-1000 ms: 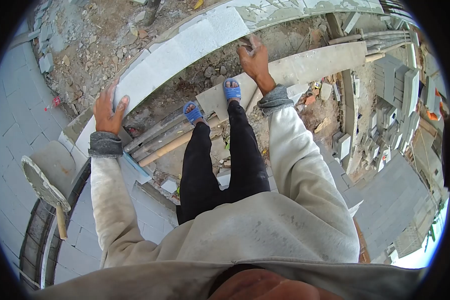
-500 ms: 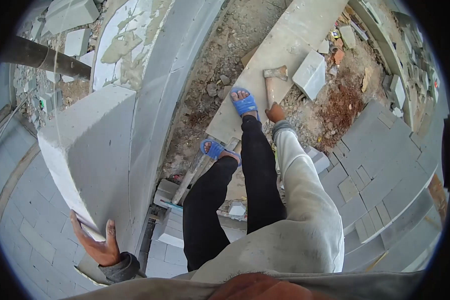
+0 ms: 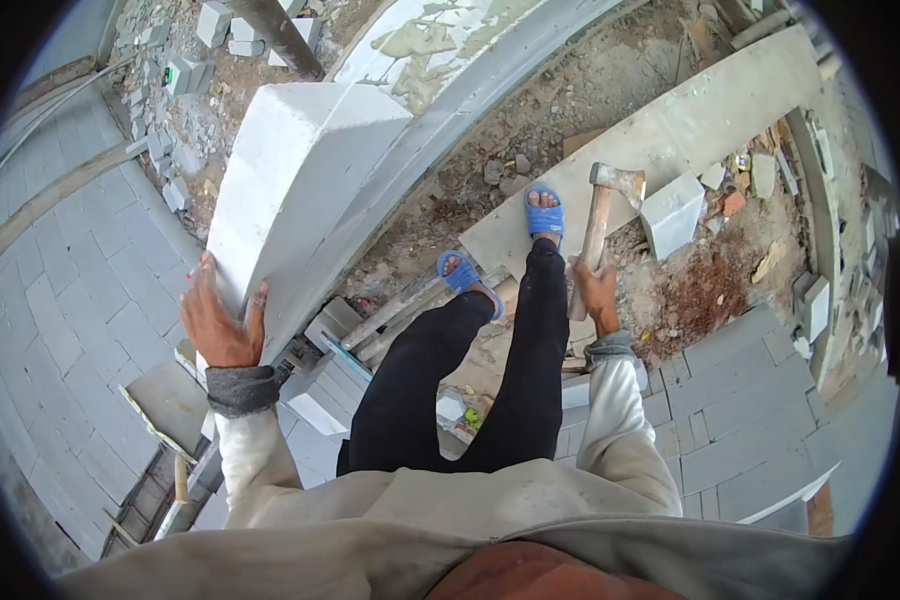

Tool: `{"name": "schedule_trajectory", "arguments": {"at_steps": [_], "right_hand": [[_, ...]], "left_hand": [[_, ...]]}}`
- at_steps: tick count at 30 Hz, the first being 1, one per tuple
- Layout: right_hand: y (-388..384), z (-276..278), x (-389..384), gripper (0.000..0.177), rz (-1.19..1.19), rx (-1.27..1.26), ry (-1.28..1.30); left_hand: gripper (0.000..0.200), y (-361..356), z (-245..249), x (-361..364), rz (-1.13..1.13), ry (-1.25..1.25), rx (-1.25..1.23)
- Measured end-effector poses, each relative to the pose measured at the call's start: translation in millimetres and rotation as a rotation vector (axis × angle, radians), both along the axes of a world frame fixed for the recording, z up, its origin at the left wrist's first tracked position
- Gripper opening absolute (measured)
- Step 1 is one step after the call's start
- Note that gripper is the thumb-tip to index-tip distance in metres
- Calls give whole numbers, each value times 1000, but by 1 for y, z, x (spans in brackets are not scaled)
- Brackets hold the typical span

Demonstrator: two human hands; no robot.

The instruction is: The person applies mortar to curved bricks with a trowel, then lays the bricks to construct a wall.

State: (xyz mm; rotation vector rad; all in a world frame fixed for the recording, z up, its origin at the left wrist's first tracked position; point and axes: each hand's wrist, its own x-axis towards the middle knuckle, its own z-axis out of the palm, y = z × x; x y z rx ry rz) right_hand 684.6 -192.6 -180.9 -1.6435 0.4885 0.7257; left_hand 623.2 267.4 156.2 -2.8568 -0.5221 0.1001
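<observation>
A pale grey, light concrete block (image 3: pixel 305 170) sits on top of a block wall (image 3: pixel 400 190), in line with a mortar-smeared stretch (image 3: pixel 435 50). My left hand (image 3: pixel 225 325) grips the block's near end, thumb on one side and fingers on the other. In my right hand (image 3: pixel 597 285) is a hatchet (image 3: pixel 597 225), held by its wooden handle. Its head points up and away, over a long board near my right foot. The lower end of the handle sticks out below my fist.
My feet in blue sandals (image 3: pixel 543 215) stand by the long board (image 3: pixel 730 100). A cut block piece (image 3: pixel 673 215) lies right of the hatchet. Rubble and reddish soil (image 3: pixel 705 300) cover the ground. A pole (image 3: pixel 275 35) stands beyond the wall; a flat plate (image 3: pixel 170 405) lies lower left.
My view has shifted, so the wall and block appear farther right. The hatchet has risen off the board, nearer to me. My left hand stays at the block's near end.
</observation>
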Motion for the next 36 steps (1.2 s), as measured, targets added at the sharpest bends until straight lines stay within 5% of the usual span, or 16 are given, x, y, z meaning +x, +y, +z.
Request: {"name": "schedule_trajectory", "arguments": {"at_steps": [3,6,15,20,24,25,27,30,32,36], "right_hand": [[49,122,36,55,119,249,-118],[99,219,92,44,215,222,-104],[174,266,164,61,754,261,-38],[151,298,156,45,613,231,96],[78,355,122,45,732,64,169],[64,365,116,48,785,57,154],[51,377,113,48,1101,-58,-88],[106,390,120,53,1439,-51,-611],[176,394,125,60,1511,-1,-978],[261,392,128,68,1615,-87,-1156]], "left_hand": [[72,-1,2,-1,55,-37,-48],[75,3,2,-5,111,-62,-108],[81,2,5,-9,220,-118,-218],[81,2,14,-14,318,-49,-306],[87,-39,14,-43,650,-711,-332],[85,-49,-5,-49,1013,-973,-521],[82,-59,-34,-47,1730,-1496,-921],[78,-36,-26,-30,1870,-1617,-1772],[85,-22,-38,-22,1783,-1698,-1704],[82,-15,-48,-22,1815,-1670,-1602]]}}
